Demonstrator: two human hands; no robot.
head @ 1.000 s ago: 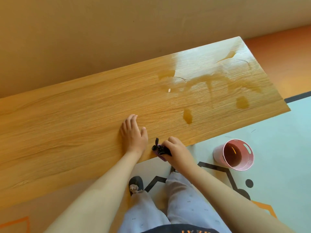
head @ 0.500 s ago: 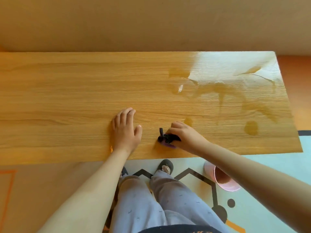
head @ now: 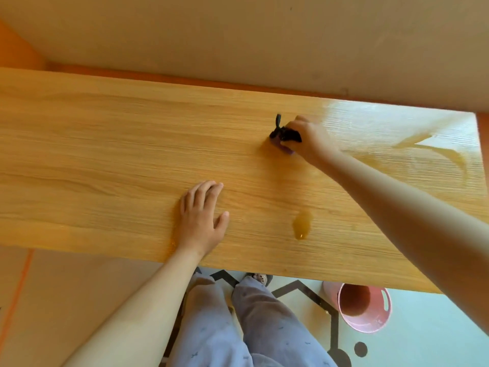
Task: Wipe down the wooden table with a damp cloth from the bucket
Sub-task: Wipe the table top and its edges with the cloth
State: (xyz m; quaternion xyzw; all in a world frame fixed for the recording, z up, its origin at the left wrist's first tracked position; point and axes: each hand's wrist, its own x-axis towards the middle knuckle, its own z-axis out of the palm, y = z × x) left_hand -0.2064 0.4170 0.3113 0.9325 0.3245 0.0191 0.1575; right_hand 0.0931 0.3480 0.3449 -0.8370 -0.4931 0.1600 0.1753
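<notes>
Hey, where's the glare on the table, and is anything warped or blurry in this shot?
Head view: bright glare washes out the wooden table's far right corner, over wet streaks; the wide lens bows the table edges; the right hand and dark cloth look slightly soft.

Home: patterned play mat, pyjama trousers.

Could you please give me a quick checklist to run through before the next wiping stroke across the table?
1. Cloth gripped: ok; the right hand holds the dark cloth bunched against the wooden table.
2. Bracing: ok; the left hand lies flat near the front edge.
3. Liquid left: not ok; a puddle sits near the front edge, and a wet sheen covers the right end.
4. Bucket within reach: ok; the pink bucket stands on the floor, lower right.
5. Cloth dampness: cannot tell.
</notes>
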